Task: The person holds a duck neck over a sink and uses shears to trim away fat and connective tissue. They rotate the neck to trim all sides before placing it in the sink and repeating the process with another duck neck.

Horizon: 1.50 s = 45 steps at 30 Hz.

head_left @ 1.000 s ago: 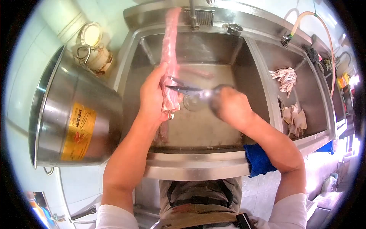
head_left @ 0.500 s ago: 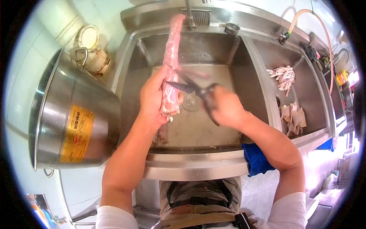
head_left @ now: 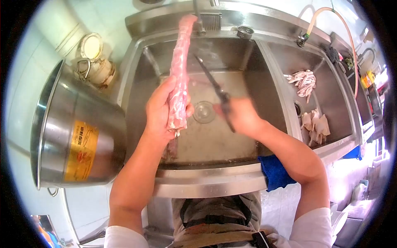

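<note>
My left hand [head_left: 159,105] is wrapped around the lower part of a long, pink piece of raw meat [head_left: 179,64], holding it lengthwise over the large sink basin [head_left: 268,89]. Something small and pale shows at the meat's near end. In my right hand [head_left: 243,118] is a pair of dark kitchen scissors [head_left: 211,78]. Their blades look closed and point up and away, to the right of the meat and apart from it. My right hand is slightly blurred. Another strip of meat [head_left: 173,149] lies in the basin below my left wrist, partly hidden.
Pale strips of meat [head_left: 304,84] and flat pale pieces [head_left: 316,127] lie in the smaller right basin. A large steel pot [head_left: 105,136] stands at left. A blue cloth [head_left: 277,172] hangs over the front edge. A faucet [head_left: 198,22] and a strainer cup [head_left: 245,31] are at the back.
The scissors, whose blades were spread at the meat, have closed and swung away from it to point upward. The meat and my left hand have shifted slightly left and down in view.
</note>
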Each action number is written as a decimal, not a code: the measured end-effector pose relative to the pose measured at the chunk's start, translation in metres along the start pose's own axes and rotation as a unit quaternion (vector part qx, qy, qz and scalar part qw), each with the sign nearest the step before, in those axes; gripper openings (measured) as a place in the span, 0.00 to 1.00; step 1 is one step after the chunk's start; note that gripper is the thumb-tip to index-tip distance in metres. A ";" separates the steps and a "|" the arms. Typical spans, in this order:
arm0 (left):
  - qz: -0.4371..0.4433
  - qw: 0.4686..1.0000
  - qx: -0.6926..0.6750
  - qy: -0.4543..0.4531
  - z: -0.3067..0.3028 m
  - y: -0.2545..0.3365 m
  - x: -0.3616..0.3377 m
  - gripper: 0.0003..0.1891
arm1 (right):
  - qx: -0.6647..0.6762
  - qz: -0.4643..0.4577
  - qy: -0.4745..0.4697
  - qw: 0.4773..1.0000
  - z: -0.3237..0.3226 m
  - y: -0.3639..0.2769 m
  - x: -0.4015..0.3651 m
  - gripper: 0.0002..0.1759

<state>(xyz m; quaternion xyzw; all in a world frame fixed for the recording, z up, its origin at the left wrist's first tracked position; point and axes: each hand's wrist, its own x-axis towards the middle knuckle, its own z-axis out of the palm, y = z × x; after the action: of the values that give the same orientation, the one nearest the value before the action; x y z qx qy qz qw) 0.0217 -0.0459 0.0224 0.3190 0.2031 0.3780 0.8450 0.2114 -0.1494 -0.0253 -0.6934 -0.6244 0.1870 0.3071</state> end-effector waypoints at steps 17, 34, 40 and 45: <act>0.018 1.000 0.014 0.010 -0.004 0.010 0.004 0.17 | -0.229 -0.152 0.067 0.959 0.011 0.012 -0.017 0.10; 0.030 0.998 -0.013 -0.055 -0.012 0.016 0.009 0.16 | -0.126 -0.193 0.017 0.973 0.017 0.009 -0.019 0.10; 0.041 0.997 0.045 -0.049 -0.003 0.011 0.003 0.16 | -0.207 -0.163 0.015 0.965 0.019 0.007 -0.017 0.15; 0.044 0.999 0.003 -0.001 -0.006 0.015 0.006 0.14 | -0.195 -0.159 0.033 0.967 0.015 0.012 -0.019 0.04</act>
<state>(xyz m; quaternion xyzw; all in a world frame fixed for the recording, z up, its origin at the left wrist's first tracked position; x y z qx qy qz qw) 0.0146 -0.0315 0.0280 0.3302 0.1895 0.4137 0.8270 0.2079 -0.1655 -0.0462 -0.6373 -0.7407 -0.0131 0.2122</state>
